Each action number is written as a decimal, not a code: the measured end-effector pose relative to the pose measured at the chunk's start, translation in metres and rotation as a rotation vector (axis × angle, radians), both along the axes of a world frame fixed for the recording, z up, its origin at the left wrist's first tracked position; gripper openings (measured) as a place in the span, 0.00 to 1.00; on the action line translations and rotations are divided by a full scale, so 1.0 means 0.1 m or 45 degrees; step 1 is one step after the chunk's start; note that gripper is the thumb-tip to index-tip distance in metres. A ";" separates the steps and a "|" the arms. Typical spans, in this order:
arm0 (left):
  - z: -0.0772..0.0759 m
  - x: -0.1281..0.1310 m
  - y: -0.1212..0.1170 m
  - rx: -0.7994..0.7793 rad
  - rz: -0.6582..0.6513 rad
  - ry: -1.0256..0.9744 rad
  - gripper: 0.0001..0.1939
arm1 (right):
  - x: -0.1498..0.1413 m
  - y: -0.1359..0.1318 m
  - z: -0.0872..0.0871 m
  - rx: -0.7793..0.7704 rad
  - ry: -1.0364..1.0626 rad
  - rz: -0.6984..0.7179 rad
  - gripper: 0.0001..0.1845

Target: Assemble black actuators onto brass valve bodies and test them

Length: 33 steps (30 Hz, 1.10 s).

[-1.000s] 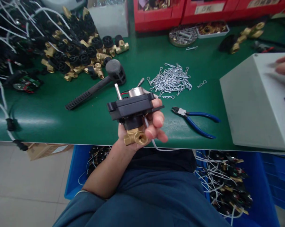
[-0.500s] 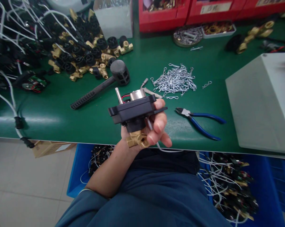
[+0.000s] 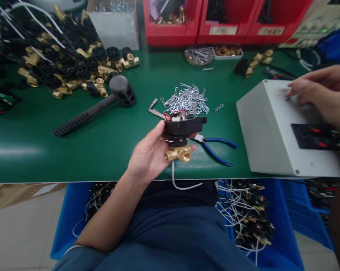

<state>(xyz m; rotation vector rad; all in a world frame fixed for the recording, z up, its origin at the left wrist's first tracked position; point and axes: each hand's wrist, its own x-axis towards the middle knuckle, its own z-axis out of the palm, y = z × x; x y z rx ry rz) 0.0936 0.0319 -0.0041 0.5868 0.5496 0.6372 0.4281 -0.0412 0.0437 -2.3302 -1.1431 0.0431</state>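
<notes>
My left hand [image 3: 149,156] is closed around a motorized valve [image 3: 184,130] over the bench's front edge. The valve has a black housing with the motor, wires and a metal post on top, a brass body [image 3: 178,153] below, and a white cable hanging down. At the right, my right hand [image 3: 322,94] is over the top of a light grey box [image 3: 254,131], thumb and fingers pinched at a small part I cannot make out. Beside that hand a black panel with red parts [image 3: 311,135] is set in the box. Blue-handled cutting pliers [image 3: 217,150] lie between the valve and the box.
A pile of R-clips [image 3: 187,98] lies behind the valve, a black rubber mallet [image 3: 99,107] to the left. Brass valve bodies [image 3: 71,71] are heaped at the back left. Red bins [image 3: 172,35] line the back. Blue crates [image 3: 283,226] stand below the bench.
My left hand has turned the valve so its metal post now stands on the right. My right hand has come into view over the grey box. The whole view has shifted to the right.
</notes>
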 end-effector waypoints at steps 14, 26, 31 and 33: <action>-0.08 0.03 -0.03 0.156 0.269 0.176 0.22 | -0.32 0.06 0.17 -0.069 0.059 -0.150 0.06; -0.10 0.04 -0.04 0.141 0.239 0.144 0.21 | -0.30 0.05 0.16 -0.077 -0.002 -0.154 0.07; -0.09 0.04 -0.04 0.141 0.227 0.131 0.20 | -0.27 0.05 0.15 -0.078 0.007 -0.146 0.09; -0.08 0.04 -0.04 0.136 0.230 0.136 0.20 | -0.27 0.05 0.15 -0.080 0.023 -0.164 0.09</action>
